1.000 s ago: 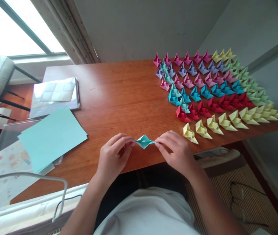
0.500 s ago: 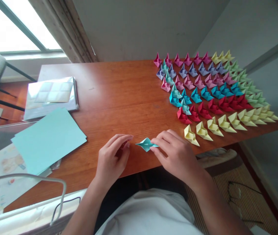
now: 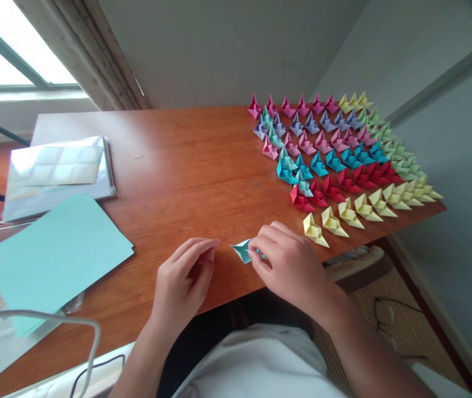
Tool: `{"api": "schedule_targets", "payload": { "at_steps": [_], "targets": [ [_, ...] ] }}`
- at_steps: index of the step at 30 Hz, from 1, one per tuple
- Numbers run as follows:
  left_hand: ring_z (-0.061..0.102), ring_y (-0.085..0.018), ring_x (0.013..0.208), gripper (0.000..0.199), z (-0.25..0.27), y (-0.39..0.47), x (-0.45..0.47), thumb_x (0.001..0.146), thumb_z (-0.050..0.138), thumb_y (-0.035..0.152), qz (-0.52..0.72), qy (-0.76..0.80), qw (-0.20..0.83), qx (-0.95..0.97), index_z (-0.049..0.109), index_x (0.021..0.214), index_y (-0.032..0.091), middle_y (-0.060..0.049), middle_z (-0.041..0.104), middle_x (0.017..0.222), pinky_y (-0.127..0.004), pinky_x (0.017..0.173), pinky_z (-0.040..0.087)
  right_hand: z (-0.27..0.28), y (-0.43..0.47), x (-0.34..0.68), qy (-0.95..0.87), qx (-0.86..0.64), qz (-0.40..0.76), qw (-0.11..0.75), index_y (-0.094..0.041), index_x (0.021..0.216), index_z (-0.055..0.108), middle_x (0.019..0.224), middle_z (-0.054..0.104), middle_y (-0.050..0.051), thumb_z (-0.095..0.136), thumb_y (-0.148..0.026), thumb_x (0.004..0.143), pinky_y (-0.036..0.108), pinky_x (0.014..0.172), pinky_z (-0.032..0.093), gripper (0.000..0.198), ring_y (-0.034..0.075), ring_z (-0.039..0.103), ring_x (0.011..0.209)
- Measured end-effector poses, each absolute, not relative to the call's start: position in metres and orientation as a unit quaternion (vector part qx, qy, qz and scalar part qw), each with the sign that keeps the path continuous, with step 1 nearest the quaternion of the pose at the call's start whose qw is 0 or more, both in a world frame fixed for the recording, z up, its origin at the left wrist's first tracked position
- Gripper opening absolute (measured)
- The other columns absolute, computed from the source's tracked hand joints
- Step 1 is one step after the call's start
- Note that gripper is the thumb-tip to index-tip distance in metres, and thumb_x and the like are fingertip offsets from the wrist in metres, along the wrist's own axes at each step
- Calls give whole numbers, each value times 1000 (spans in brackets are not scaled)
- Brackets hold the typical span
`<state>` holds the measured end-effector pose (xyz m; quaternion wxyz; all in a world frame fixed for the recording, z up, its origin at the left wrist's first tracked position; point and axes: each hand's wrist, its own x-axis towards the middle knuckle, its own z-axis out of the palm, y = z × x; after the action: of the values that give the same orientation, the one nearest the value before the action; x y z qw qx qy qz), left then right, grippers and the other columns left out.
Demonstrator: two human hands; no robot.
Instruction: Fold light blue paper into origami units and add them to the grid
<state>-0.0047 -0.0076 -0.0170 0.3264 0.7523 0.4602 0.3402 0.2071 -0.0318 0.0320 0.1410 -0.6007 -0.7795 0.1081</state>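
A small teal origami boat [image 3: 241, 251] is near the table's front edge. My right hand [image 3: 288, 262] holds it between thumb and fingers at its right end, so that end is mostly hidden. To the left of the boat, my left hand [image 3: 188, 275] hovers with its fingers curled and the thumb close to the fingertips. Nothing shows in it, and a gap separates it from the boat. Just beyond my right hand begins a row of pale yellow paper boats [image 3: 314, 230].
Rows of folded boats, including red boats [image 3: 334, 188] and pink ones, cover the table's right side. At left lie teal paper sheets [image 3: 59, 260] and a clear-covered pack [image 3: 59, 174]. A pale cable [image 3: 96, 348] curves over the lower left. The wooden table [image 3: 169, 171] meets a wall.
The view has turned slightly right, so the table's contents sit further left. My right fingers have moved further over the teal boat. My left hand stays curled beside it.
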Motion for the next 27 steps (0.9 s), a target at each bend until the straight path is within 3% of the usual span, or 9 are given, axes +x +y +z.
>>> {"api": "schedule_targets", "payload": {
  "at_steps": [4,7,13,27],
  "targets": [
    [66,-12,85,19,-17,-7,-5,91,57,9,337,458,315,760,67,103,18,-3,70,97,-20,77,52,42,-34,241,-685,-666,110,274,-20,78,64,76,63,1,59,-15,89,28,68,44,13,16,58,73],
    [66,-12,85,18,-17,-7,-5,91,57,9,332,452,310,767,67,103,18,-4,70,97,-19,77,52,43,-36,279,-590,-744,38,311,-21,78,68,76,65,1,63,-20,85,28,64,45,8,16,59,67],
    [66,-12,85,18,-17,-7,-5,92,56,9,328,448,305,774,66,104,19,-4,69,97,-20,76,52,28,-37,319,-517,-818,-29,249,-21,71,69,66,63,-1,65,-20,75,29,63,43,6,15,57,59],
    [67,-14,86,18,-19,-6,-6,92,56,12,316,458,307,772,67,104,19,-5,71,98,-23,78,53,18,-37,322,-545,-813,-58,197,-22,70,66,69,63,0,60,-18,76,30,64,40,9,17,57,65]
  ]
}}
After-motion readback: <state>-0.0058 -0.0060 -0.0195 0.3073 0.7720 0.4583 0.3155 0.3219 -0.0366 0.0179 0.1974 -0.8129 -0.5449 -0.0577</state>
